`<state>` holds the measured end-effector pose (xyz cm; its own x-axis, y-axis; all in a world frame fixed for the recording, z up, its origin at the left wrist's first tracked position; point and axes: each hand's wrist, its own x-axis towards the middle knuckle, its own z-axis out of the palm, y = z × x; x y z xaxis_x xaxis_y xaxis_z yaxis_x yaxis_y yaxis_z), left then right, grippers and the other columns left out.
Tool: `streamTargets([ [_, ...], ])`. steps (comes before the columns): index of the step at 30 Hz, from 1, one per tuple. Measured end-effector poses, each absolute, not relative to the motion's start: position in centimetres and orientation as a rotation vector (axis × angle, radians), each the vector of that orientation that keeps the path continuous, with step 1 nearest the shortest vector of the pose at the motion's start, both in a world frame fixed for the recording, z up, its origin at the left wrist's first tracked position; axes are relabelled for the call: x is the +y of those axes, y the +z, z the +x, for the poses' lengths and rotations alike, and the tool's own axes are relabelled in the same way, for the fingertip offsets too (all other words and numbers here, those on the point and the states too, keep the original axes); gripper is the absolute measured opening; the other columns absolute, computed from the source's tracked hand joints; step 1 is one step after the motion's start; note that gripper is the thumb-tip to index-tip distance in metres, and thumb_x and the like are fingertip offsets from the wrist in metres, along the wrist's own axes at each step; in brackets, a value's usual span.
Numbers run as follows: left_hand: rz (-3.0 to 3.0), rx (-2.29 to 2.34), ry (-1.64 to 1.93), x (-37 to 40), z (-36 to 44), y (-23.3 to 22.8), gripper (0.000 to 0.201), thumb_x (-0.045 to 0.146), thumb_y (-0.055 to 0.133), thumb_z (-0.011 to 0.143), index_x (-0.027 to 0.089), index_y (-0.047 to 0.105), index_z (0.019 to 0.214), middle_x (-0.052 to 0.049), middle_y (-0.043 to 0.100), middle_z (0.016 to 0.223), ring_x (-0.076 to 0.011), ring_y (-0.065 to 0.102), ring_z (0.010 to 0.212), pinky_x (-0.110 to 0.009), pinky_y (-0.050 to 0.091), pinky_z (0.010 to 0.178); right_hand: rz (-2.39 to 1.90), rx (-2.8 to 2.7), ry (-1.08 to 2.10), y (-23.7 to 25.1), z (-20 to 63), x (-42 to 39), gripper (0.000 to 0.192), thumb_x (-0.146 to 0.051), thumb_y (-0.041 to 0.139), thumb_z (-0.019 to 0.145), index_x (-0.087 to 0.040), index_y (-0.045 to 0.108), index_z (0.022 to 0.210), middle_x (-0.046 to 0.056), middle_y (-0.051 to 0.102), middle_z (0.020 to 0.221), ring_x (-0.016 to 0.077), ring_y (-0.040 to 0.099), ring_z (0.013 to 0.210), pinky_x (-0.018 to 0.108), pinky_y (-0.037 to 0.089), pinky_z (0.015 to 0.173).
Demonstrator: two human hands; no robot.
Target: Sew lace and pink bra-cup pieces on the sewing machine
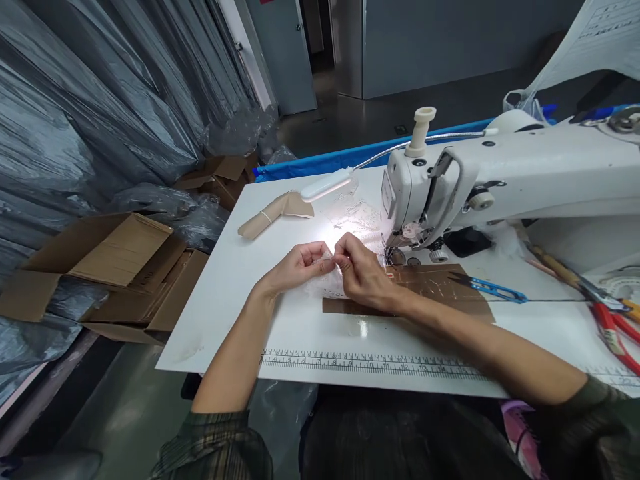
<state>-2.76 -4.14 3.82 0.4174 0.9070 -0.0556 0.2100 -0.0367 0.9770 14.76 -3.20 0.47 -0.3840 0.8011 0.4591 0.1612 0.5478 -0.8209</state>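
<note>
My left hand and my right hand meet over the white sewing table, fingertips pinched together on a small piece of white lace fabric. The lace lies partly under my hands, just left of the needle area of the white sewing machine. A small lamp on a flexible neck shines on the spot. More sheer lace lies behind my hands.
A tan rolled bundle with a band lies at the back left of the table. Blue thread snips and red-handled scissors sit to the right. A printed ruler runs along the front edge. Open cardboard boxes stand left of the table.
</note>
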Motion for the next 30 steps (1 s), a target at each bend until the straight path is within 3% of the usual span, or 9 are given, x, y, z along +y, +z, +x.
streamTargets([
  [4,1.622,0.868,0.660,-5.0,-2.8,5.0,0.032,0.043,0.077,0.075,0.016,0.061,0.068,0.002,0.050,0.058,-0.0085,0.040,0.052,-0.022,0.030,0.048,-1.063,-1.880,0.575,-1.3,14.5,-2.5,0.013,-0.013,0.044,0.080,-0.022,0.033,0.078,0.002,0.045,0.076,0.0136,0.032,0.058,0.029,0.019,0.053],
  [8,1.595,0.962,0.745,-5.0,-3.0,5.2,0.030,0.041,0.072,0.081,0.014,0.061,0.073,0.003,0.051,0.059,-0.0072,0.042,0.052,-0.020,0.031,0.048,-1.115,-1.820,0.649,-2.7,14.7,-1.2,0.010,-0.017,0.040,0.086,-0.021,0.035,0.079,0.002,0.048,0.075,0.0141,0.041,0.063,0.027,0.029,0.056],
  [10,1.576,1.016,0.725,-4.8,-3.1,5.0,0.029,0.041,0.070,0.083,0.014,0.062,0.078,0.002,0.052,0.061,-0.0068,0.043,0.053,-0.019,0.031,0.048,-1.059,-1.807,0.763,-2.6,14.9,-0.9,0.011,-0.025,0.039,0.092,-0.020,0.040,0.082,0.001,0.050,0.075,0.0134,0.046,0.066,0.026,0.036,0.058],
  [13,1.559,1.036,0.684,-4.4,-3.3,4.4,0.030,0.043,0.068,0.085,0.013,0.065,0.085,0.000,0.057,0.068,-0.0084,0.049,0.058,-0.019,0.035,0.050,-0.908,-1.715,1.218,-1.6,15.2,-0.9,0.025,-0.042,0.041,0.096,-0.019,0.048,0.091,-0.001,0.053,0.072,0.0104,0.049,0.061,0.022,0.040,0.053],
  [17,1.540,1.114,0.680,-4.1,-3.9,4.0,0.034,0.047,0.068,0.084,0.013,0.064,0.082,0.001,0.054,0.065,-0.0075,0.045,0.055,-0.019,0.031,0.049,-0.712,-1.613,1.705,0.3,15.9,-0.9,0.045,-0.059,0.053,0.088,-0.015,0.059,0.097,0.001,0.060,0.071,0.0104,0.059,0.061,0.019,0.045,0.046],
  [21,1.501,1.120,0.702,-4.0,-4.2,4.0,0.036,0.048,0.071,0.081,0.013,0.063,0.081,0.002,0.053,0.063,-0.0071,0.043,0.053,-0.018,0.030,0.046,-0.707,-1.646,1.805,1.2,16.3,-0.8,0.054,-0.060,0.072,0.073,-0.012,0.066,0.097,0.002,0.063,0.062,0.0119,0.062,0.057,0.020,0.049,0.045],
  [26,1.494,1.098,0.743,-4.2,-4.1,4.2,0.036,0.048,0.071,0.081,0.014,0.063,0.085,0.000,0.058,0.067,-0.0084,0.049,0.057,-0.018,0.035,0.050,-0.791,-1.526,1.794,0.5,16.1,-0.5,0.052,-0.057,0.082,0.062,-0.013,0.063,0.080,0.001,0.062,0.064,0.0079,0.056,0.050,0.018,0.046,0.040],
  [30,1.534,1.091,0.752,-4.4,-3.7,4.2,0.033,0.047,0.070,0.082,0.015,0.061,0.081,0.001,0.055,0.065,-0.0074,0.046,0.055,-0.018,0.032,0.049,-0.764,-1.416,1.803,0.2,15.6,-1.0,0.051,-0.061,0.077,0.067,-0.016,0.056,0.079,-0.003,0.056,0.064,0.0059,0.049,0.048,0.018,0.041,0.040],
])
